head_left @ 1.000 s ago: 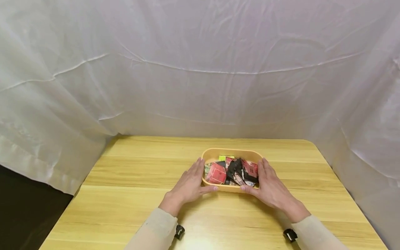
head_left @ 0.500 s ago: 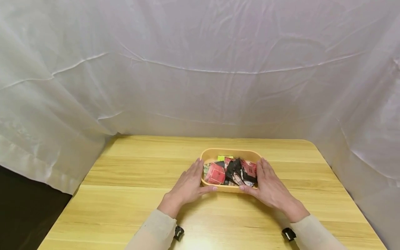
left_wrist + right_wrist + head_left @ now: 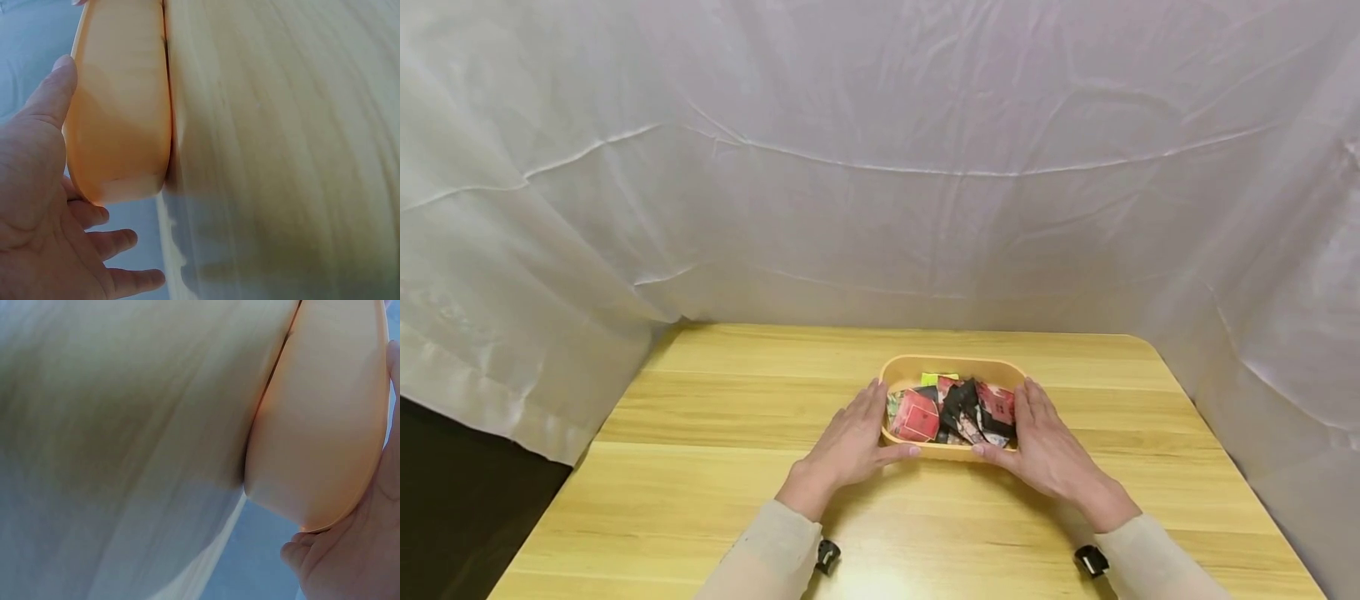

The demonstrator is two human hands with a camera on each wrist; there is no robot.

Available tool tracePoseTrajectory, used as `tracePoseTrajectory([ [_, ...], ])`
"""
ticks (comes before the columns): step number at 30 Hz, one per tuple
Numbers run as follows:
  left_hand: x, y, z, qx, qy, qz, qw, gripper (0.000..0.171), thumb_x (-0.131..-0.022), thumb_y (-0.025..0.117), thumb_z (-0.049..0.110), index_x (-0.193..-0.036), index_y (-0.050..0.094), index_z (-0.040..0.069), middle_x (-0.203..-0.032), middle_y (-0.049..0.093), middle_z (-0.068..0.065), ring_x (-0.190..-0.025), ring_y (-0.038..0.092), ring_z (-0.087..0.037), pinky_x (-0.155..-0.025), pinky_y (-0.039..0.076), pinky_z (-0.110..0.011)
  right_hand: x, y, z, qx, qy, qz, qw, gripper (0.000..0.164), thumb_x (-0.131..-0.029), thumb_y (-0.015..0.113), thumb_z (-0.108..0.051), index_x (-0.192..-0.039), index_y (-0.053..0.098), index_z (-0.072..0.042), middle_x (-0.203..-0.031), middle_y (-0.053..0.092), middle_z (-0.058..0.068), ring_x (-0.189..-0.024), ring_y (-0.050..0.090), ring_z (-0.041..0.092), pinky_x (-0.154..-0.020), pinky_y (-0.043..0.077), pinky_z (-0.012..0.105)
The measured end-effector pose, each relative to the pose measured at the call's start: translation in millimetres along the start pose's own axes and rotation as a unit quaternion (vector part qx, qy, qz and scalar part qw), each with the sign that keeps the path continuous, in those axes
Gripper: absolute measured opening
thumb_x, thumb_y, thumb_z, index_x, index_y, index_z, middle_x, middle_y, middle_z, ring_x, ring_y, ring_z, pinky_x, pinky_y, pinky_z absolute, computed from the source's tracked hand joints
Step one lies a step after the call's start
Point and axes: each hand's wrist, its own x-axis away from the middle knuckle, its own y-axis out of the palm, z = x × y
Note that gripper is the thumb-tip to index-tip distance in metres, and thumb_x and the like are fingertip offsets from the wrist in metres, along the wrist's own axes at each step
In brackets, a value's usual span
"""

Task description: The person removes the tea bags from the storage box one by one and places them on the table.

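A yellow-orange plastic bin (image 3: pixel 947 452) with rounded corners stands on the table, filled with small flat packets. Among these are a red packet (image 3: pixel 917 416), a black crumpled one (image 3: pixel 962 406) and a darker red one (image 3: pixel 997 406). My left hand (image 3: pixel 848 437) lies along the bin's left end, thumb on the front rim. At the opposite end, my right hand (image 3: pixel 1051 450) rests in mirror fashion. In the left wrist view, the left hand's fingers (image 3: pixel 112 242) are spread and straight beside the bin's wall (image 3: pixel 119 100). Most of the right fingers are hidden behind the bin's end in the right wrist view.
The light wooden table (image 3: pixel 730 417) spreads around the bin on all sides. Pale grey cloth (image 3: pixel 880 208) hangs behind the table and along both sides. A dark area (image 3: pixel 467 500) shows at the lower left, past the table edge.
The whole view shifts very slightly left, table and bin together. Both hands keep their places at the bin's ends, and the packets lie as before.
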Motion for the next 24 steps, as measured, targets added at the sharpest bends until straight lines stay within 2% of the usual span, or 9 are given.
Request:
tracePoseTrajectory([
  [6, 0.1, -7.8, 5.4, -0.014, 0.002, -0.001, 0.9999, 0.115, -0.093, 0.057, 0.077, -0.169, 0.011, 0.005, -0.177, 0.008, -0.016, -0.163, 0.014, -0.036, -0.129, 0.023, -0.061, -0.1, 0.2, -0.3, -0.004, -0.001, 0.0, 1.0, 0.127, -0.092, 0.057, -0.08, -0.162, 0.011, 0.015, -0.17, 0.002, 0.037, -0.158, 0.011, 0.055, -0.127, 0.023, 0.066],
  [10, -5.4, -15.9, 13.1, -0.03, 0.023, 0.019, 0.9991, 0.104, -0.097, 0.055, 0.074, -0.168, 0.022, 0.005, -0.175, 0.018, -0.018, -0.162, 0.017, -0.038, -0.129, 0.025, -0.061, -0.5, 0.3, 0.0, -0.005, 0.002, 0.001, 1.0, 0.127, -0.092, 0.057, -0.08, -0.162, 0.011, 0.015, -0.171, 0.002, 0.037, -0.158, 0.011, 0.055, -0.127, 0.023, 0.066],
  [14, -16.2, -23.7, 21.2, -0.06, 0.064, 0.055, 0.9946, 0.075, -0.106, 0.059, 0.052, -0.161, 0.041, 0.005, -0.168, 0.038, -0.019, -0.158, 0.031, -0.039, -0.129, 0.028, -0.055, -2.4, 0.6, 0.5, -0.007, 0.007, -0.003, 1.0, 0.128, -0.091, 0.056, -0.081, -0.162, 0.01, 0.015, -0.171, 0.001, 0.037, -0.158, 0.01, 0.055, -0.127, 0.022, 0.066],
  [18, -32.0, -31.5, 28.4, -0.11, 0.099, 0.086, 0.9853, 0.051, -0.104, 0.068, 0.027, -0.15, 0.058, 0.007, -0.156, 0.056, -0.015, -0.145, 0.05, -0.035, -0.124, 0.04, -0.046, -4.9, 1.5, 0.3, -0.007, 0.005, -0.002, 1.0, 0.128, -0.091, 0.055, -0.082, -0.162, 0.011, 0.015, -0.171, 0.001, 0.037, -0.158, 0.01, 0.054, -0.127, 0.022, 0.066],
  [20, -39.9, -34.7, 31.4, -0.133, 0.108, 0.08, 0.982, 0.049, -0.101, 0.071, 0.024, -0.147, 0.061, 0.008, -0.153, 0.059, -0.013, -0.141, 0.053, -0.033, -0.122, 0.044, -0.042, -5.4, 2.3, -0.1, -0.007, 0.003, -0.001, 1.0, 0.128, -0.091, 0.055, -0.082, -0.162, 0.012, 0.015, -0.171, 0.002, 0.037, -0.159, 0.01, 0.054, -0.127, 0.022, 0.065],
  [24, -53.0, -37.6, 36.8, -0.168, 0.125, 0.042, 0.977, 0.049, -0.1, 0.074, 0.024, -0.144, 0.064, 0.008, -0.15, 0.062, -0.011, -0.138, 0.055, -0.031, -0.12, 0.045, -0.039, -5.1, 3.6, -1.0, -0.007, 0.001, -0.002, 1.0, 0.128, -0.091, 0.055, -0.082, -0.161, 0.013, 0.016, -0.171, 0.002, 0.037, -0.159, 0.01, 0.054, -0.127, 0.022, 0.065],
])
